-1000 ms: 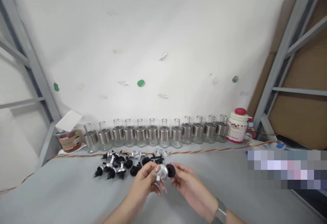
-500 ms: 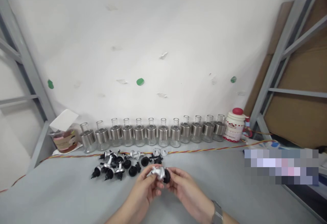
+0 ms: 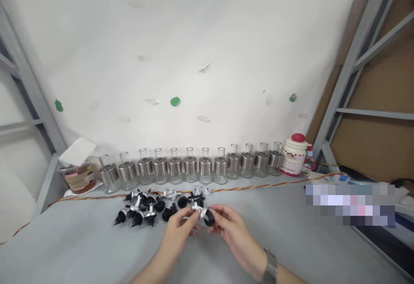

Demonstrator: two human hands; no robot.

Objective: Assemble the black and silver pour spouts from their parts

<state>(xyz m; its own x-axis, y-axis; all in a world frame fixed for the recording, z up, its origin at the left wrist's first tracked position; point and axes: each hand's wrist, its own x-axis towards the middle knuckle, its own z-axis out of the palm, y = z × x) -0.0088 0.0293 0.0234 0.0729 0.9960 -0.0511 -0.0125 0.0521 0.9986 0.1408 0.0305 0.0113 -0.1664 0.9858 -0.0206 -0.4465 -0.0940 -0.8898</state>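
Between my two hands is a bottle pourer with a silver spout and a black stopper end. My left hand pinches the spout side with thumb and fingers. On the other side, my right hand grips the black end; some of its fingertips are hidden behind the piece. Just beyond and left of my hands lies a loose pile of silver and black pourer parts. Two small clear round pieces rest behind the pile's right end.
A row of glass bottles with steel sleeves stands along the wall. A labelled jar is at its left, a white canister with red lid at its right. A red-yellow twisted cord crosses the grey table.
The pourer has turned slightly in my hands, and my left fingers have shifted and spread a little. The whole view has moved slightly.
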